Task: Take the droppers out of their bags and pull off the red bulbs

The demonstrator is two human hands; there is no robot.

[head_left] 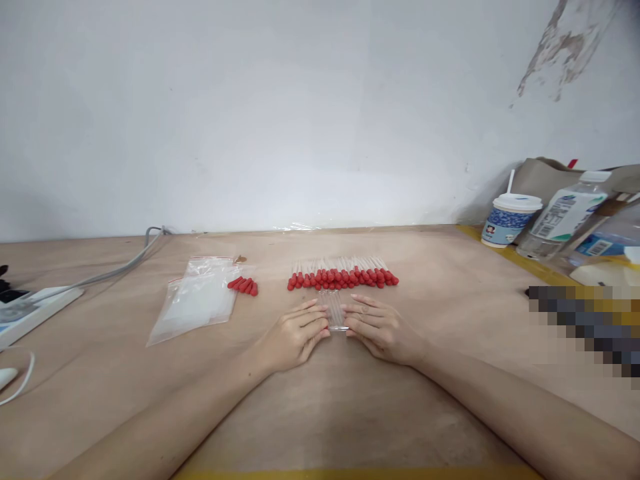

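Observation:
Between my two hands lies a small bundle of clear glass dropper tubes [336, 307], side by side on the table. The fingertips of my left hand [301, 330] press in on the bundle from the left. From the other side, my right hand [377, 327] closes its fingers against the same tubes. Just beyond them is a row of glass droppers with red rubber bulbs [345, 276], bulbs toward me and clear tips toward the wall. Several loose red rubber bulbs [243, 286] lie to the left.
Clear zip bags [195, 303] lie left of the loose bulbs. A power strip [43, 310] with a grey cable is at far left. On the right stand a paper cup [510, 220] with a straw and a plastic bottle [563, 217]. A wall [300, 120] closes the back.

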